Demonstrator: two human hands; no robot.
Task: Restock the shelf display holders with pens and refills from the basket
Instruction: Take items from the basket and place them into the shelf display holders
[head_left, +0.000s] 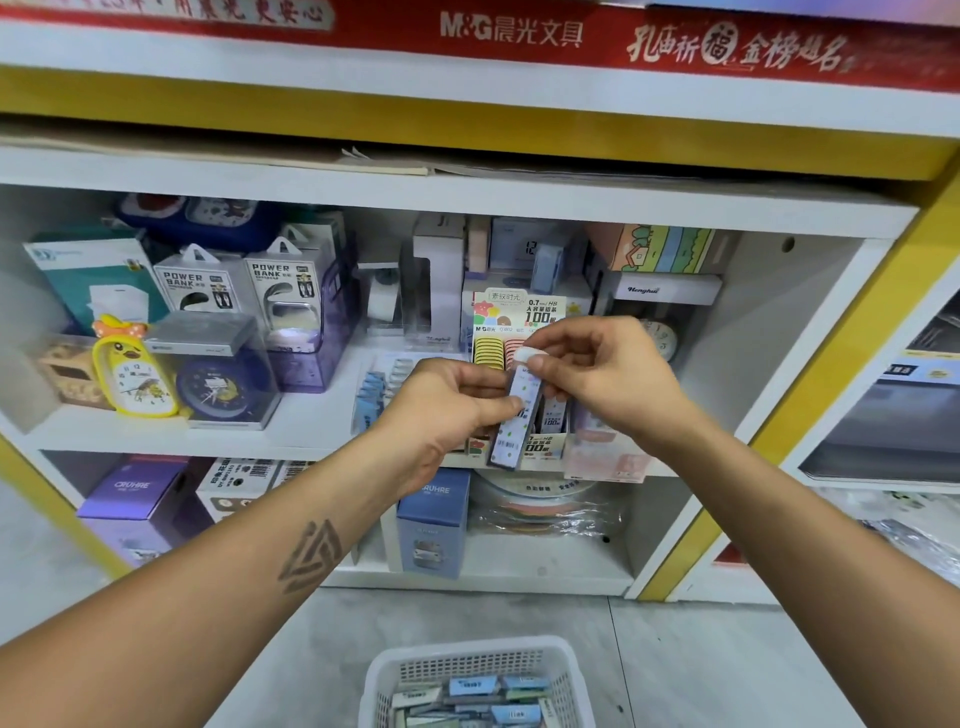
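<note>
Both my hands hold one slim white refill case with coloured dots and a barcode, upright in front of the middle shelf. My left hand pinches its middle from the left. My right hand pinches its rounded top end. Right behind the case stands the cardboard display holder printed "0.7 HB 100", with yellow and red refill cases in its slots. The white basket sits on the floor at the bottom centre, with several small refill packs in it.
The white shelf carries power bank boxes, a yellow duck clock and a blue clock at left. Small blue packs lie left of the holder. Boxes fill the lower shelf. A yellow frame borders the unit at right.
</note>
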